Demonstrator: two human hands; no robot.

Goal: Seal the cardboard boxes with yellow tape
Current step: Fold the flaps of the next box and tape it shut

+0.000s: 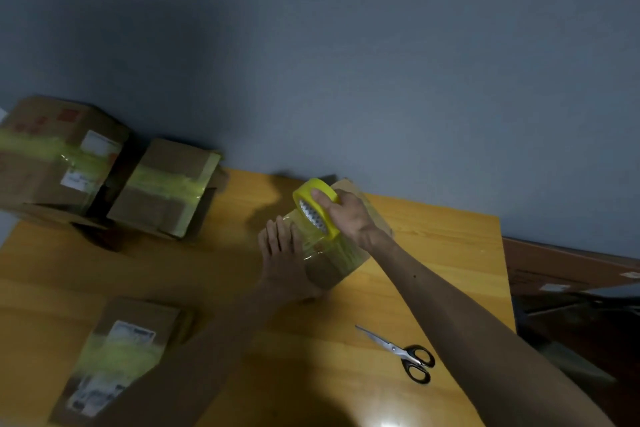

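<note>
A small cardboard box [329, 270] stands on the wooden table [242, 263] in the middle of the view, with yellow tape stretched over its top. My right hand [346, 215] grips the yellow tape roll [313, 206] just above the box's far side. My left hand [282, 253] lies flat with straight fingers against the box's left side and top. Much of the box is hidden behind both hands.
Two taped cardboard boxes [59, 156] [166, 187] sit at the far left of the table. Another taped box [117, 354] lies at the near left. Black-handled scissors [401, 354] lie near my right forearm. A grey wall rises behind the table; its right edge drops to a floor.
</note>
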